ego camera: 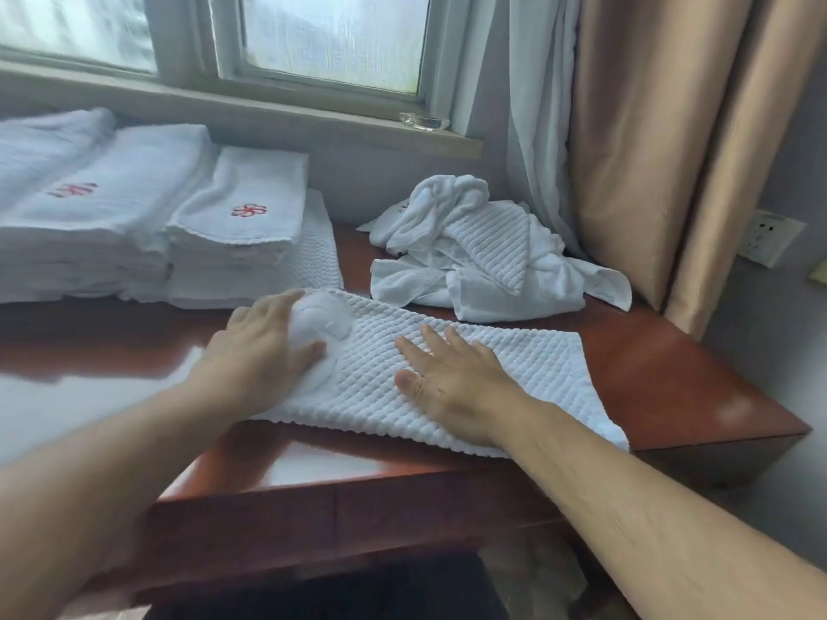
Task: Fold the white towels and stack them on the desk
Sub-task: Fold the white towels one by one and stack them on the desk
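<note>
The right grip (452, 378) lies flat, fingers straight and spread, on the middle of the white waffle towel (532, 373). The left grip (255, 351) covers that towel's left end, with a bunched lump between thumb and forefinger; I cannot tell whether it pinches. The towel lies lengthwise on the bench (671, 373). Behind it is a crumpled towel pile (483, 252). To its left are folded stacks (215, 257) with a red emblem (248, 211), unreadable.
</note>
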### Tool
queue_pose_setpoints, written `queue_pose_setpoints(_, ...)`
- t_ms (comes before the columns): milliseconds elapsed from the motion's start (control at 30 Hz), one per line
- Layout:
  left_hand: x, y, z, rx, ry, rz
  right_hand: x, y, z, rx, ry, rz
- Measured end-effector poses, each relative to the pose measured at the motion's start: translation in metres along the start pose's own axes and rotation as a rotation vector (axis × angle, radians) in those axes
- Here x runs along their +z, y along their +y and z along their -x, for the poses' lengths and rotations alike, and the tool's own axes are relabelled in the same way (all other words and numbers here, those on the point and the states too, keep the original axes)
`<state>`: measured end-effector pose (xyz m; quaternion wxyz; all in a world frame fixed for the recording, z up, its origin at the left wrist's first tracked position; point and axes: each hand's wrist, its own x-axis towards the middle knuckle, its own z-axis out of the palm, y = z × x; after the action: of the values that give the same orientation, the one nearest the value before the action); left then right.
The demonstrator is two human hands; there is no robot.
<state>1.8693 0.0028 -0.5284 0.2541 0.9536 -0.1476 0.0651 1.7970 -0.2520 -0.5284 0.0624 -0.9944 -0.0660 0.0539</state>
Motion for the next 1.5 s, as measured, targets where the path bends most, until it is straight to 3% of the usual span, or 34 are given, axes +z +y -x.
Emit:
queue_pose_setpoints(133,-0.026,-0.023,-0.006,-0.291,-0.092,-0.077,0.000,-0.043,-0.005,-0.001,0.042,-0.077)
queue_pose_setpoints(267,-0.040,-0.037,-0.008,-0.399,-0.203,-0.174,-0.011,-0.049,-0.011,0.022,0.117,-0.287)
queue_pose_setpoints(433,-0.049,-0.047,0.009,-0.251,-0.248,0.024,-0.015,-0.054,-0.006,-0.022,0.203,-0.326)
queue_pose_setpoints(567,-0.071,-0.034,0.025,-0.094,-0.053,0.119,-0.024,-0.058,-0.007,-0.034,0.190,-0.371)
queue_pose_setpoints(700,-0.110,-0.014,0.035,0.026,0.008,0.147,-0.050,-0.072,-0.021,0.041,0.438,-0.377)
queue_pose_setpoints(767,-0.127,-0.008,0.039,0.082,0.026,0.128,-0.067,-0.081,-0.026,0.016,0.332,-0.565)
queue_pose_setpoints(867,-0.149,-0.008,0.044,0.132,0.048,0.012,-0.077,-0.091,-0.035,-0.165,0.134,-0.772)
queue_pose_setpoints(967,-0.163,-0.009,0.048,0.172,0.084,-0.082,-0.078,-0.098,-0.037,-0.255,0.069,-0.860)
queue_pose_setpoints(1167,-0.194,-0.020,0.052,0.206,0.320,-0.203,-0.080,-0.127,-0.040,-0.386,-0.101,-1.119)
queue_pose_setpoints(1267,-0.197,-0.031,0.051,0.227,0.475,-0.278,-0.081,-0.145,-0.045,-0.413,-0.055,-1.222)
queue_pose_setpoints(1333,-0.197,-0.039,0.051,0.152,0.551,-0.235,-0.082,-0.155,-0.048,-0.416,0.017,-1.290)
queue_pose_setpoints(1400,-0.195,-0.048,0.051,0.015,0.529,-0.140,-0.085,-0.161,-0.052,-0.400,0.067,-1.345)
queue_pose_setpoints(1500,-0.191,-0.059,0.052,-0.149,0.394,0.213,-0.091,-0.161,-0.060,-0.383,0.121,-1.398)
